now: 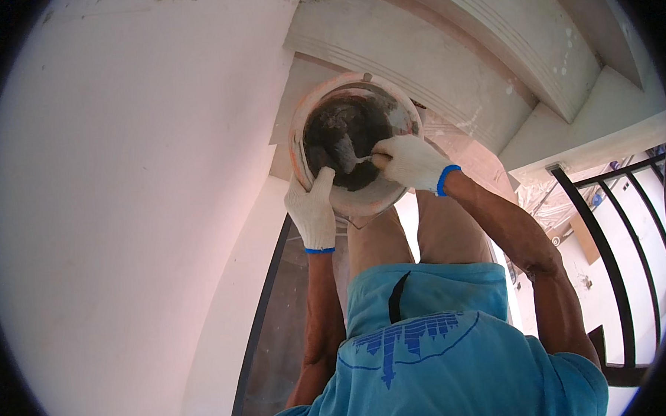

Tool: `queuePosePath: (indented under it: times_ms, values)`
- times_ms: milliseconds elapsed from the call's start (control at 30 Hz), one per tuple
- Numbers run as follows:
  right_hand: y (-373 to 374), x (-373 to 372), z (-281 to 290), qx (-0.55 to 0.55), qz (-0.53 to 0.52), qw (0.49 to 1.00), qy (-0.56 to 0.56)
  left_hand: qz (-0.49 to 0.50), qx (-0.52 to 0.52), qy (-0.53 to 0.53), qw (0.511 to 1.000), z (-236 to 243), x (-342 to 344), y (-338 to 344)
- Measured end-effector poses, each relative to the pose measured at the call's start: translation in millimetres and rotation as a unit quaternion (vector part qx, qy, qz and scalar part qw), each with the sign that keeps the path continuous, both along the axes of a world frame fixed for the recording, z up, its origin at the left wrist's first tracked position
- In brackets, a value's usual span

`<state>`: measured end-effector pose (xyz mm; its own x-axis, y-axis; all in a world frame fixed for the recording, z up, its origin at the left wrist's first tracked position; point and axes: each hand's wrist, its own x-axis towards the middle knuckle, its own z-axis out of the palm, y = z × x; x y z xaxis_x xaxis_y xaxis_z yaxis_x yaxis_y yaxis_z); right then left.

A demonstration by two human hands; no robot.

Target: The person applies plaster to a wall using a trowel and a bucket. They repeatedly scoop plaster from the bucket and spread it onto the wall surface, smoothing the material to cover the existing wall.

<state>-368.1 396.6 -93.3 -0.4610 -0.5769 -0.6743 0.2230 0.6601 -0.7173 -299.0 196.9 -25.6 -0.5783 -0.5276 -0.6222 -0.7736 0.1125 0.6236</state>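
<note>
A round bucket (298, 139) with a pale, smeared rim is in front of my legs. Dark grey wet mortar (355, 118) lies inside it. My left hand (312, 209), in a white knit glove with a blue cuff, grips the near-left rim, its thumb over the edge. My right hand (413, 161), gloved the same way, reaches over the right side of the rim. Its fingers are closed on a small trowel (344, 149), whose mortar-coated blade is down in the bucket. The glove hides the trowel's handle.
Pale stair steps (415, 37) climb beyond the bucket toward the upper right. A plain white wall (138, 179) rises on the left. Black metal railing (606, 255) stands at the right, with plastic sheeting (544, 202) beyond it. A dark-framed panel (275, 337) is at lower left.
</note>
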Motion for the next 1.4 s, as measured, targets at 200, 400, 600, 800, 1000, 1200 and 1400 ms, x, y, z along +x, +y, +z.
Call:
queuePosePath:
  times_ms: [200,400,600,800,1000,1200,1400]
  values:
    - [-10.9,-0.2,-6.2,0.015,-0.020,0.999,-0.022,0.001,0.008,0.011,1.000,3.3,-1.6,-0.7]
    - [-11.6,2.1,-16.0,-0.044,-0.040,0.997,-0.057,0.007,0.006,0.023,1.000,1.2,-1.7,2.1]
    - [10.0,-21.9,27.2,-0.052,-0.062,0.980,-0.182,0.010,0.012,0.007,1.000,-3.8,3.9,-7.3]
    - [61.3,-43.6,31.6,-0.018,-0.033,0.958,-0.283,0.102,0.066,-0.020,0.992,-7.3,21.0,-10.2]
    - [103.2,-30.7,22.0,-0.084,-0.104,0.962,-0.237,0.149,0.073,0.019,0.986,-29.0,64.8,-36.3]
    - [96.3,-33.6,-10.1,-0.132,-0.214,0.950,-0.185,0.242,0.129,0.041,0.961,-18.6,110.3,-59.1]
    - [53.3,-55.0,-63.4,-0.181,-0.314,0.928,-0.083,0.273,0.132,0.033,0.952,-17.3,175.4,-80.1]
